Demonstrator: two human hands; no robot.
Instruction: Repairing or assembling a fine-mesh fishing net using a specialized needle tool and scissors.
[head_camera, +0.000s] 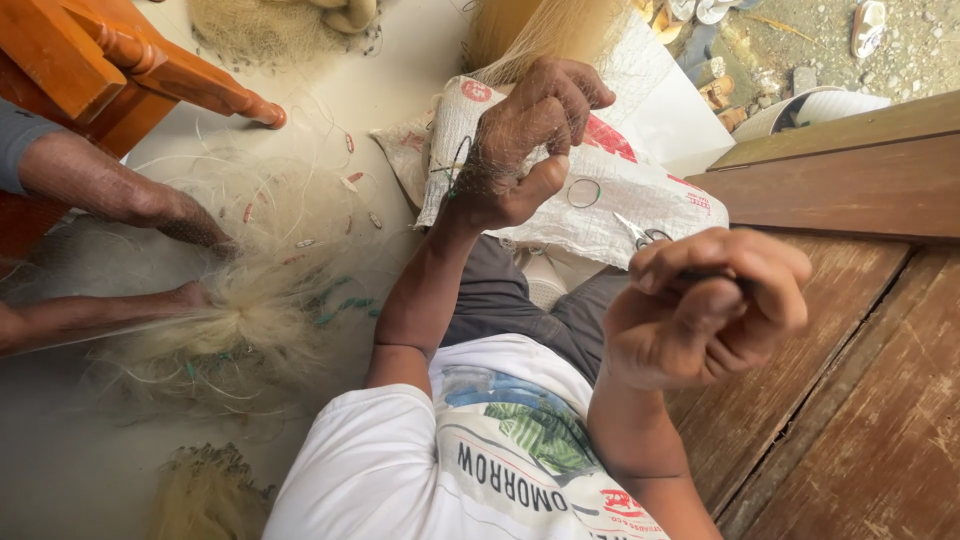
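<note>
Fine netting (520, 130) is bunched in the clenched left hand (520, 150) above a white woven sack (640, 195). The right hand (705, 305) is closed on a thin dark tool. Threads could be snagged on the scissors (640, 232). Room is narrowed by the wooden step (840, 190).

The object enclosed by the right hand (705, 305) is concealed by the fingers (740, 262). The scissors (640, 232) are partly hidden behind that hand.

White woven sack (600, 195) w/ red print, on lap, under left hand (525, 150).
</note>
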